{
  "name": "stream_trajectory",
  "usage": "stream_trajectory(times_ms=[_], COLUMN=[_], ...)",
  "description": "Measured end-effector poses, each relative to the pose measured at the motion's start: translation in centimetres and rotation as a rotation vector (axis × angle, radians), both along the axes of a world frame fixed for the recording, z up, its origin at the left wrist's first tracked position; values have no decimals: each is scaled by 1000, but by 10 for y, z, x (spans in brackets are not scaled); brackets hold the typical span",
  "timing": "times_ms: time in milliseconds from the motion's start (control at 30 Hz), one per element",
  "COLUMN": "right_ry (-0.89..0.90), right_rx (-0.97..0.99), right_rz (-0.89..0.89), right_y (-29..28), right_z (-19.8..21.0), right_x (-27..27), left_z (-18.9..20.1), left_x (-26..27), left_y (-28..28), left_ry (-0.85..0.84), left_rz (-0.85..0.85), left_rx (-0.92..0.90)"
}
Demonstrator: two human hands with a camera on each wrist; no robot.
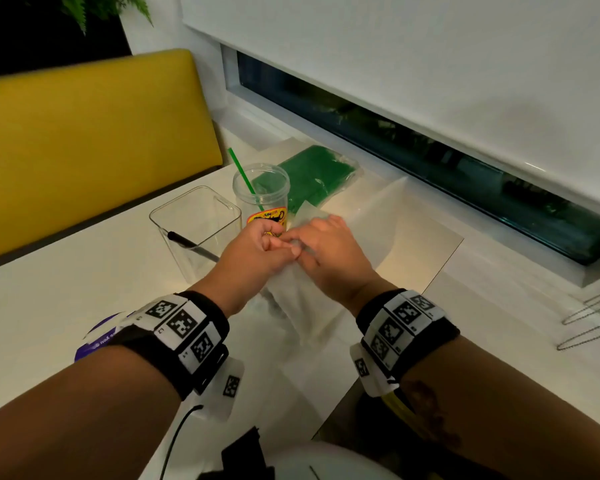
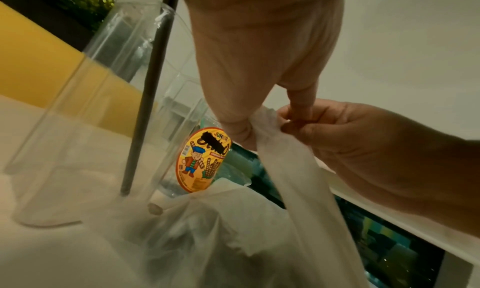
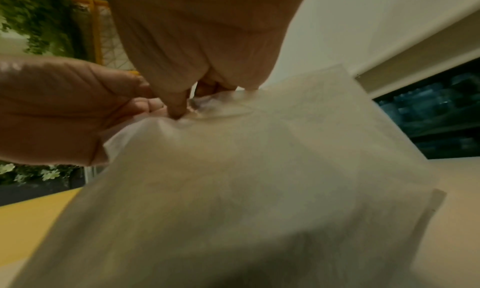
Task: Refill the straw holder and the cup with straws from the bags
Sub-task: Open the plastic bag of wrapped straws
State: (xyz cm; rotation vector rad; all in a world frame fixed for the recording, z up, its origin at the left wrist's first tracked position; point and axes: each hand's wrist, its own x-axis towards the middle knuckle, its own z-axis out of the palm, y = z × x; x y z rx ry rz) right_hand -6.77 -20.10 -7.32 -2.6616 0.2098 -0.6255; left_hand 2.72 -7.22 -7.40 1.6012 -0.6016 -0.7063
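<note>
A translucent white bag [image 1: 291, 306] lies in the middle of the table, and both hands pinch its top edge close together. My left hand [image 1: 274, 242] and right hand [image 1: 305, 251] nearly touch. In the left wrist view the left fingers [image 2: 239, 132] and the right hand [image 2: 337, 140] gather the bag [image 2: 285, 179] into a bunch. The right wrist view shows the right fingers [image 3: 179, 107] pressed into the bag [image 3: 259, 169]. Just left stands the clear square straw holder [image 1: 194, 223] with one black straw [image 1: 191, 245]. A round clear cup [image 1: 260, 192] holds one green straw [image 1: 245, 180]. Behind it lies a bag of green straws [image 1: 312, 178].
A yellow bench back [image 1: 84, 133] runs along the table's far left side. On the right are the window sill [image 1: 499, 271] and some wire loops [image 1: 589, 323]. A purple round item [image 1: 94, 344] lies under my left wrist. The table edge [image 1: 333, 420] is near my right forearm.
</note>
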Motion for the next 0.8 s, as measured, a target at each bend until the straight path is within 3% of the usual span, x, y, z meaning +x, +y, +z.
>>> stream_trajectory(times_ms=[100, 200, 300, 433, 800], right_ry=[-128, -84, 35, 45, 19], right_rx=[180, 251, 131, -13, -104], right_rz=[-98, -28, 43, 84, -43], right_y=[-3, -2, -1, -6, -9], right_z=[5, 12, 21, 27, 22], right_x=[-3, -3, 1, 4, -1], left_z=[-5, -12, -9, -6, -2], left_x=[0, -4, -6, -2, -1], left_y=[7, 8, 5, 1, -1], left_ry=[-48, -18, -52, -85, -62], left_rz=[13, 53, 80, 81, 109], left_rx=[12, -44, -62, -57, -69])
